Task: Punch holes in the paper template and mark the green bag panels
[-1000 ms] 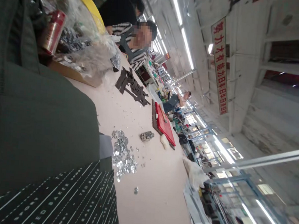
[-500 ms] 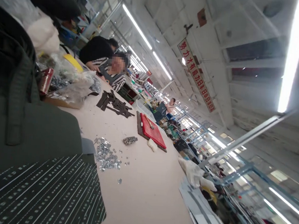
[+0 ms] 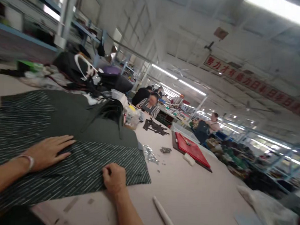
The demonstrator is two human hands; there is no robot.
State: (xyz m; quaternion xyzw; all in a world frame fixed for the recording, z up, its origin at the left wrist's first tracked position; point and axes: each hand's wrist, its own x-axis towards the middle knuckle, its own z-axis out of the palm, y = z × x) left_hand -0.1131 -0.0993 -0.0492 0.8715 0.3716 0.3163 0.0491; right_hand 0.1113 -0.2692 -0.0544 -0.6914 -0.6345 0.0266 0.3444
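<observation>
A dark green fabric piece (image 3: 92,122) with a striped, lettered lining (image 3: 90,156) is spread over the pale table (image 3: 180,193). My left hand (image 3: 50,150), with a band at the wrist, lies flat on the striped lining, fingers spread. On the same lining, farther right near its lower edge, rests my right hand (image 3: 114,178) with its fingers curled; whatever it may hold is hidden. A white-handled tool (image 3: 165,216) lies on the table to the right of my right forearm. Dark straps (image 3: 109,111) lie across the green fabric.
Silvery metal pieces (image 3: 150,154), a small dark bundle (image 3: 165,150), dark strips (image 3: 155,126) and a red pad (image 3: 193,150) with a white block (image 3: 189,159) lie beyond. Plastic bags (image 3: 266,206) sit at the right. People are at work in the background.
The view has swung left and levelled out somewhat. Both of my hands, out of view before, now show on the striped lining, and the white-handled tool has come into view.
</observation>
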